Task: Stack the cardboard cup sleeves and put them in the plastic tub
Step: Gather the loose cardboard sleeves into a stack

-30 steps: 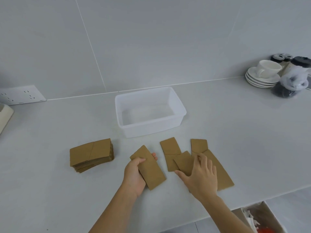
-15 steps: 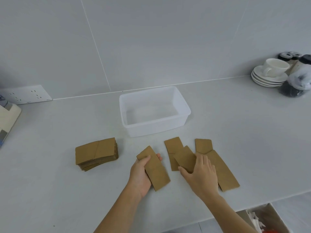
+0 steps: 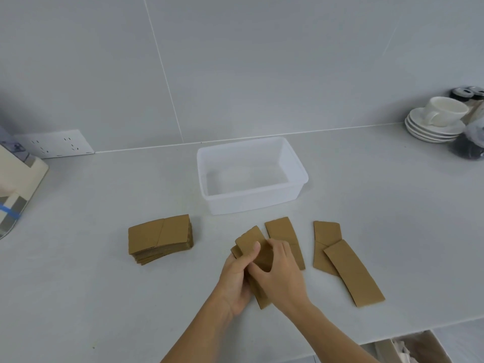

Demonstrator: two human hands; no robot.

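Observation:
Both hands meet over a small bundle of flat brown cup sleeves (image 3: 250, 241) near the counter's front. My left hand (image 3: 234, 281) grips the bundle from the left, thumb on top. My right hand (image 3: 281, 273) presses a sleeve onto it from the right. A neat stack of sleeves (image 3: 160, 238) lies to the left. Loose sleeves lie on the counter: one (image 3: 284, 233) just behind my right hand, two overlapping ones (image 3: 351, 273) further right. The translucent plastic tub (image 3: 293, 188) stands behind them with nothing in it.
A stack of saucers with a white cup (image 3: 436, 119) and dark jars (image 3: 468, 148) sit at the far right by the wall. A beige appliance (image 3: 18, 184) stands at the left edge, below a wall socket (image 3: 53, 144). An open box (image 3: 408, 348) sits below the counter's front edge.
My right hand has taken a loose sleeve from the middle pile and brought it left onto the sleeve in my left hand. The view has shifted, the stack on the left is unchanged.

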